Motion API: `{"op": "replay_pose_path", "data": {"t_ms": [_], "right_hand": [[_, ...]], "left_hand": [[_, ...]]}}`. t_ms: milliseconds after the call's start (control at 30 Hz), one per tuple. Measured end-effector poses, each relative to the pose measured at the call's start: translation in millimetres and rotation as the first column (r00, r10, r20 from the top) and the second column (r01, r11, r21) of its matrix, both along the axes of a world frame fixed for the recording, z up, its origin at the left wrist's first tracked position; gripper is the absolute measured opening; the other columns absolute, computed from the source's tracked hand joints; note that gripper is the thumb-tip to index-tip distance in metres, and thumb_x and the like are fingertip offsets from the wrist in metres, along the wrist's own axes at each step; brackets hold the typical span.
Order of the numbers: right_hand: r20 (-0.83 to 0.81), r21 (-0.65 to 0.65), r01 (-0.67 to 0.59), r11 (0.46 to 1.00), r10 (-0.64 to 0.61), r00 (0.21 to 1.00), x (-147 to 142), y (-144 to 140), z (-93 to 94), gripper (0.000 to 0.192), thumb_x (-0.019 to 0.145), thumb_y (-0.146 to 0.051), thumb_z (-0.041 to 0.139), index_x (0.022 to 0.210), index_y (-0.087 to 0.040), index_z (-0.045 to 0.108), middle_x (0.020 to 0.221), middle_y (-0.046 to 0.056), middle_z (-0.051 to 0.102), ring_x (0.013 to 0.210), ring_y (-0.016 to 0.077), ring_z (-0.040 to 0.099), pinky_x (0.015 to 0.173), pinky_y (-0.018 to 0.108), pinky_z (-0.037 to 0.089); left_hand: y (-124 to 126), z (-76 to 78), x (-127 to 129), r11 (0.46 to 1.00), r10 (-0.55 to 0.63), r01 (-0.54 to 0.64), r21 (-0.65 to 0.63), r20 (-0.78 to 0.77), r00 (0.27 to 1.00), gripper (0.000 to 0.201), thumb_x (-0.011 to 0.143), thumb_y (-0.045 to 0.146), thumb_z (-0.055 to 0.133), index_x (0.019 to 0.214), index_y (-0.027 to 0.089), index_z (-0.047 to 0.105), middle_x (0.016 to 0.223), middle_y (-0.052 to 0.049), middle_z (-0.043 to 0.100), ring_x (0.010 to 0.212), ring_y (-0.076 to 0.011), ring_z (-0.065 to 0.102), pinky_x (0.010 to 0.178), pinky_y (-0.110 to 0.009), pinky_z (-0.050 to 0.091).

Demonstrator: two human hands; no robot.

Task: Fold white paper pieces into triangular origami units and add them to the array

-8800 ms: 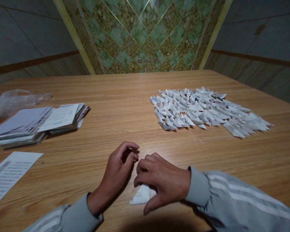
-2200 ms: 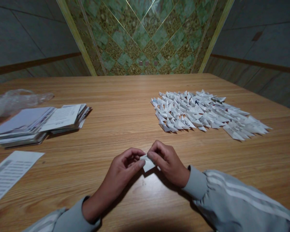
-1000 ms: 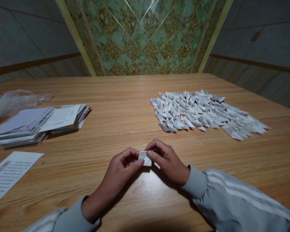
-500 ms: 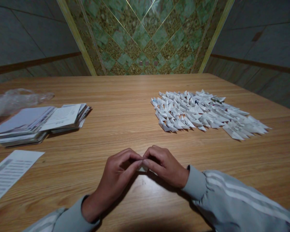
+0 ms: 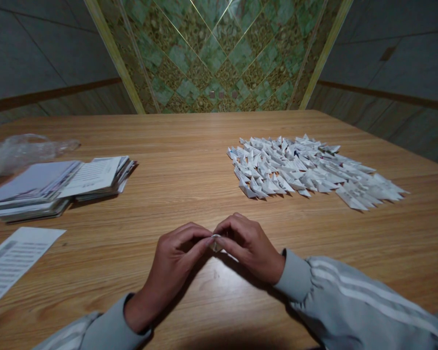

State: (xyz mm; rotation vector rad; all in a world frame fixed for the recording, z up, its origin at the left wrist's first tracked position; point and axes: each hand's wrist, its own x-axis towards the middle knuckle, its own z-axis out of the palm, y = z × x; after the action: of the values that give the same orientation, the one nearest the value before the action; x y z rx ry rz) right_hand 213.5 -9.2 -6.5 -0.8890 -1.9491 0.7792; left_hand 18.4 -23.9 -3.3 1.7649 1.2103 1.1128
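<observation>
Between my fingertips is a small piece of folded paper [image 5: 215,246], mostly hidden, just above the wooden table. My left hand [image 5: 180,255] pinches its left side between thumb and forefinger. From the right, my right hand [image 5: 250,245] pinches the same piece, its fingers curled behind. The top of the paper shows a small rounded opening between the two thumbs. Beyond my hands, to the right, lies a large group of folded paper boats [image 5: 284,167], set close together in rows.
On the left stand two stacks of paper sheets [image 5: 36,180], side by side. A crumpled clear plastic bag [image 5: 25,148] lies behind them. Nearer me is a single printed sheet [image 5: 18,262]. The wooden table [image 5: 175,146] reaches back to a tiled wall.
Both hands still pinch the folded paper. My right hand's fingers have risen slightly, and the paper's top has come into view with a small opening between the thumbs.
</observation>
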Motion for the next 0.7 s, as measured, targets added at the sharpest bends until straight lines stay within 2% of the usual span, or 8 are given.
{"op": "replay_pose_path", "data": {"t_ms": [167, 467, 533, 700], "right_hand": [[-0.021, 0.013, 0.041, 0.999, -0.041, 0.999, -1.4, 0.5, -3.4, 0.017, 0.094, -0.029, 0.066, 0.081, -0.018, 0.066, 0.074, 0.001, 0.066, 0.07, 0.0141, 0.059, 0.065, 0.026, 0.041], [-0.139, -0.003, 0.03, 1.0, -0.03, 0.99, -0.5, -1.4, 0.5, 0.014, 0.091, -0.023, 0.068, 0.08, -0.018, 0.072, 0.071, 0.001, 0.069, 0.068, 0.0134, 0.062, 0.065, 0.025, 0.043], [-0.18, -0.027, 0.053, 0.998, -0.057, 0.982, 0.5, -1.5, 1.5, 0.013, 0.091, -0.023, 0.068, 0.08, -0.018, 0.072, 0.072, 0.001, 0.07, 0.069, 0.0138, 0.063, 0.066, 0.025, 0.044], [-0.294, -0.162, 0.146, 0.976, -0.189, 0.937, 2.2, 2.3, 1.1, 0.012, 0.09, -0.025, 0.066, 0.08, -0.018, 0.068, 0.074, 0.0, 0.069, 0.07, 0.0136, 0.062, 0.064, 0.025, 0.045]], "left_hand": [[-1.2, -1.9, 1.2, 0.999, -0.034, 0.034, -0.009, 0.01, 0.999, 0.013, 0.089, 0.026, 0.068, 0.08, 0.021, 0.075, 0.076, -0.001, 0.072, 0.07, -0.0152, 0.066, 0.065, -0.024, 0.049], [-5.4, 4.7, 6.3, 0.994, -0.025, 0.042, -0.097, 0.163, 0.986, 0.018, 0.09, 0.027, 0.066, 0.075, 0.018, 0.071, 0.074, -0.002, 0.069, 0.071, -0.0164, 0.065, 0.067, -0.026, 0.049], [-4.5, 3.9, 5.7, 0.994, 0.02, 0.001, -0.107, 0.195, 0.981, 0.017, 0.088, 0.028, 0.068, 0.074, 0.018, 0.07, 0.075, -0.002, 0.069, 0.072, -0.0168, 0.064, 0.067, -0.026, 0.05], [-0.5, -1.5, 2.9, 0.966, 0.236, -0.197, -0.167, 0.261, 0.936, 0.016, 0.083, 0.033, 0.073, 0.076, 0.019, 0.072, 0.073, 0.0, 0.068, 0.066, -0.015, 0.061, 0.059, -0.023, 0.048]]}}
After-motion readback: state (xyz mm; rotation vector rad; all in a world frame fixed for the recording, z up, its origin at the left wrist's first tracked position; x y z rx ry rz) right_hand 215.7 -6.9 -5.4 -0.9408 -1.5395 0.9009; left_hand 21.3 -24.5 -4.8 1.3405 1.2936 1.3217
